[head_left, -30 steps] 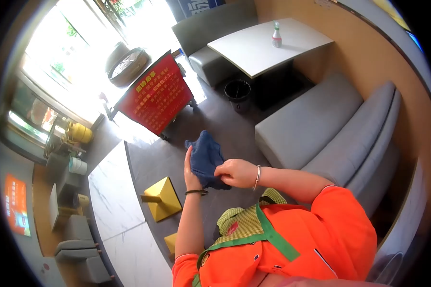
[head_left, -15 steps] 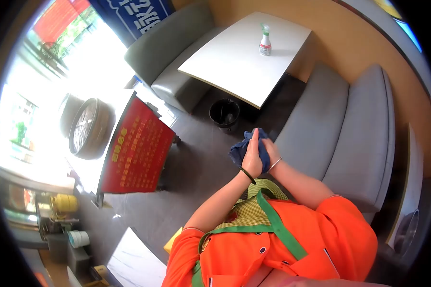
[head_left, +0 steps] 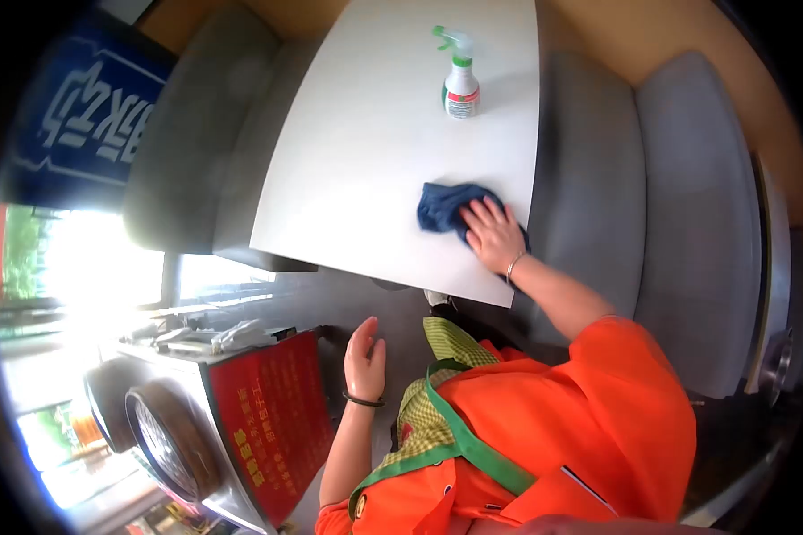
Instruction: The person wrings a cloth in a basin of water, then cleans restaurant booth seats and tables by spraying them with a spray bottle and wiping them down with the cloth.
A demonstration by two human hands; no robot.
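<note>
My right hand [head_left: 493, 234], with a silver bracelet at the wrist, lies on a crumpled dark blue cloth [head_left: 444, 207]. Its fingers are spread flat over the cloth, which rests on the white tabletop [head_left: 357, 192] near its right edge. Beyond them on the table stands an upright spray bottle [head_left: 461, 92] with a green and clear trigger head and a red-and-white label. Off the table's near edge, my left hand [head_left: 364, 364] hangs in the air with nothing in it, fingers stretched and thumb apart. A dark bracelet circles that wrist.
Grey padded benches flank the table, one on the left [head_left: 192, 152] and one on the right [head_left: 593, 178]. A cart with a red lettered panel [head_left: 272, 423] stands at the lower left, carrying round steamer-like containers [head_left: 169, 441]. A blue sign [head_left: 89, 116] is behind the left bench.
The cloth, earlier between both hands in the air, is now on the table under my right hand. My left hand has come away to the left. The view has moved closer to the table.
</note>
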